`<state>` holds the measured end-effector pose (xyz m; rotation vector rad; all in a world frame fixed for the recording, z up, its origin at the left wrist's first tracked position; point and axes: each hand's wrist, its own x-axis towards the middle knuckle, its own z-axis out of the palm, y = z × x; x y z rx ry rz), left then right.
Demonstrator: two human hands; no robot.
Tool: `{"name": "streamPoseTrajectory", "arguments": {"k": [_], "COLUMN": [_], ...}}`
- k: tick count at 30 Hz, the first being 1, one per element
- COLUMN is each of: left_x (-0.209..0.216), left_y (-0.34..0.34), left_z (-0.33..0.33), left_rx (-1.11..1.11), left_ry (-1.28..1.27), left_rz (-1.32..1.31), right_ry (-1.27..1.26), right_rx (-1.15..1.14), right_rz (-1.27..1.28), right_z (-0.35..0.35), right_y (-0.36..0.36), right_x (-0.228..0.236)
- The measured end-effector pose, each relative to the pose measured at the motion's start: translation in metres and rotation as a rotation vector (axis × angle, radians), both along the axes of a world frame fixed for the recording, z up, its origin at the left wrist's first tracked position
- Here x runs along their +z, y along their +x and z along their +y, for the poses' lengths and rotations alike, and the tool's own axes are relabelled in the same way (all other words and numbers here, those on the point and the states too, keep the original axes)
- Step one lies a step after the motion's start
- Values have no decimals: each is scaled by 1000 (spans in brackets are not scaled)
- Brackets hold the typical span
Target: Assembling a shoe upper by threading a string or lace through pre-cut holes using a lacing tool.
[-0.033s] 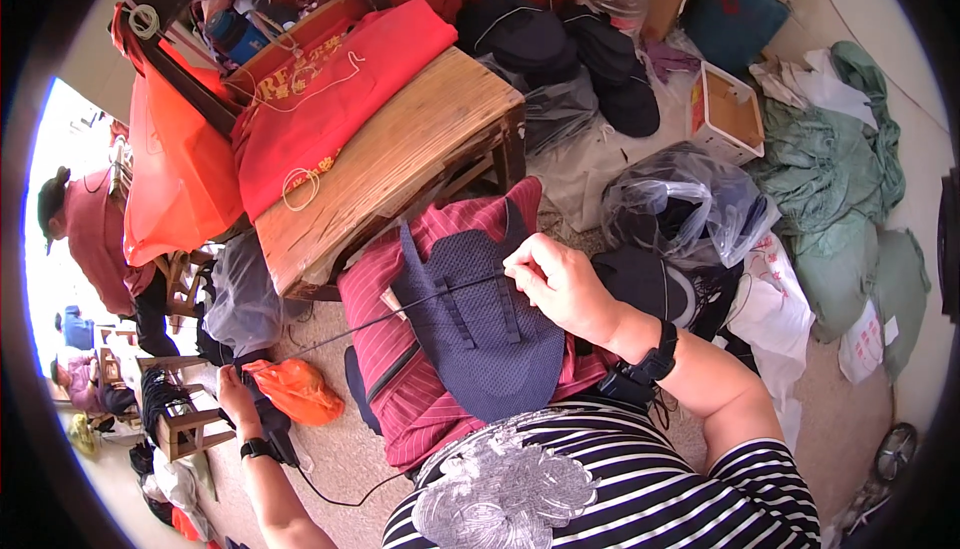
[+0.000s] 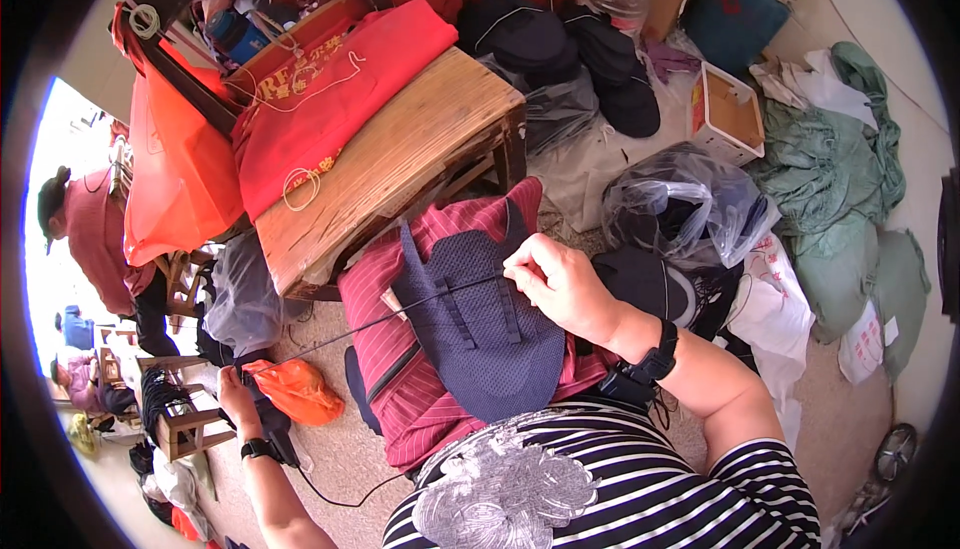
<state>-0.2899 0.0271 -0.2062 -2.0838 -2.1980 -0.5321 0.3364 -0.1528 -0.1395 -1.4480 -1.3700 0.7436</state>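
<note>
A navy textured fabric shoe upper (image 2: 490, 349) lies on the maroon striped cloth (image 2: 440, 389) across my lap, its rounded end toward me. Two narrow loops stand on its surface. A dark cord (image 2: 360, 327) runs taut across it, by the loops, to both hands. At the upper's right edge my right hand (image 2: 560, 284) pinches one end of the cord between thumb and fingers. Far out to the left, beside an orange bag, my left hand (image 2: 237, 399) is closed around the other stretch of cord. The exact grip of its fingers is small in view.
A wooden bench (image 2: 420, 139) with a red cloth bag (image 2: 340, 79) stands ahead. The orange plastic bag (image 2: 300, 392) rests on the floor at left. Clear bags of dark pieces (image 2: 690, 199) and green cloth (image 2: 830, 179) lie to the right. Other people (image 2: 95, 234) sit far left.
</note>
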Motion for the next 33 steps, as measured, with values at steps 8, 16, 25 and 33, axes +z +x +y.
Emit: {"name": "streamPoseTrajectory", "arguments": {"k": [8,16,25,33], "left_x": [-18,-20,3,107], "left_y": [-7,-17,120,293], "left_z": [-5,-9,-20,-100], "left_rx": [-29,-32,-232,-522], "left_ry": [-41,-34,-168,-496], "left_rz": [11,110,-744,-1070], "right_ry": [-106,-63,29,-27], "right_rx": [58,119,73,73], "right_rz": [82,-11,-67,-18], "right_z": [4,4,3,4], "right_y": [6,11,9,6], "right_x": [2,0,-5,-1]}}
